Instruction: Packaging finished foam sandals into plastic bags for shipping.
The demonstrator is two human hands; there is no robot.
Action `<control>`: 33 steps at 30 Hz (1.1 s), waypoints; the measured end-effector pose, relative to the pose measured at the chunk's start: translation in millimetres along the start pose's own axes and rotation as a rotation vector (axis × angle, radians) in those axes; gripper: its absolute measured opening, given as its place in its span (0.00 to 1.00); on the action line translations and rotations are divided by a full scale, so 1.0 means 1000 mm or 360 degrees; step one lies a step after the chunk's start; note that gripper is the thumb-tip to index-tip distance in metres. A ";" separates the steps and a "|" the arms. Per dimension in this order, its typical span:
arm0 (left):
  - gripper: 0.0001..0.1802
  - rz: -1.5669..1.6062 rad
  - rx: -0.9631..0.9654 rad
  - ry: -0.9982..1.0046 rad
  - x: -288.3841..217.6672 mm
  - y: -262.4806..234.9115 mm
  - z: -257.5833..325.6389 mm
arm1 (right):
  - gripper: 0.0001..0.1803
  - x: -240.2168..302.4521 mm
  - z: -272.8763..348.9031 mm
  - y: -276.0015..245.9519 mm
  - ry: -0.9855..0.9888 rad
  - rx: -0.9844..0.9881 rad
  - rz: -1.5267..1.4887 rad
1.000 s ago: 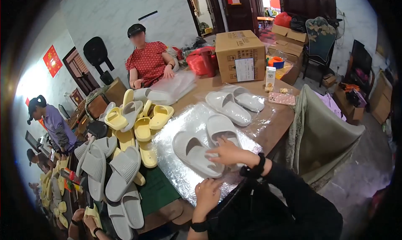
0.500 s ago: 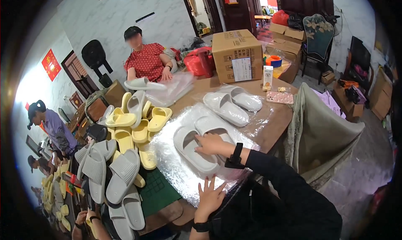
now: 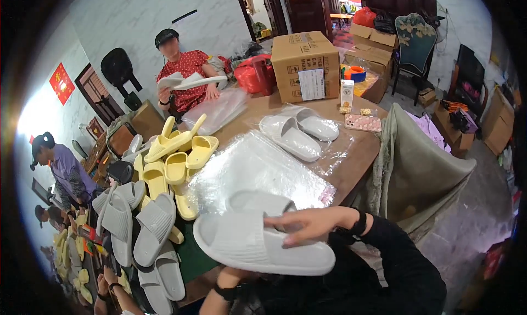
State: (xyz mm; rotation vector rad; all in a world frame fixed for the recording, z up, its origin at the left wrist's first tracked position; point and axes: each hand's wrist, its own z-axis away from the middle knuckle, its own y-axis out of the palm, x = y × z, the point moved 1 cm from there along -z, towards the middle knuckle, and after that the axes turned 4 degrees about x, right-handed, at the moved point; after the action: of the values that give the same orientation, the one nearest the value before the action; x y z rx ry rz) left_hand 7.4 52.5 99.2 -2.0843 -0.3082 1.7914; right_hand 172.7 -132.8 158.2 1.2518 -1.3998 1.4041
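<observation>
Light-grey, ribbed, foam-looking slide slipper (image 3: 236,239) lies before you, long axis left-right, toe stretching left of your right hand (image 3: 308,226), nearer heel: fingers half-bent at foot opening, grip unclear. Left hand (image 3: 233,274) under toe; fingers hidden, can't tell.

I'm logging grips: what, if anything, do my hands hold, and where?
The nearest grey slipper: right hand at its foot opening; left hand, mostly hidden, under its toe; grips unclear.

From my station I observe a matt, ribbed slipper (image 3: 236,241) above the worktop (image 3: 355,160)'s near edge, glossy plastic film (image 3: 239,161) beyond it, a matt cardboard carton (image 3: 288,68) at the far edge.
</observation>
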 end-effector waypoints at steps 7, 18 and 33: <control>0.22 -0.0975 0.0286 -0.0209 -0.061 -0.073 0.035 | 0.39 0.009 0.030 0.004 0.0066 0.0078 -0.0134; 0.30 -0.1265 0.0179 -0.0224 -0.014 -0.006 0.065 | 0.48 -0.001 0.028 0.007 -0.0047 0.0619 0.0004; 0.35 -0.2115 -0.0268 -0.0332 0.060 0.051 0.011 | 0.45 -0.021 0.040 0.022 -0.0008 0.0918 -0.0103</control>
State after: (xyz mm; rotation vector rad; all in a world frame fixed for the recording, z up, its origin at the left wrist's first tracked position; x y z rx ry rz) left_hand 2.8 32.1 23.0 -1.1341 -1.4908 1.0880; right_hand 160.9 -171.6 129.4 1.6374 -0.9691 1.8310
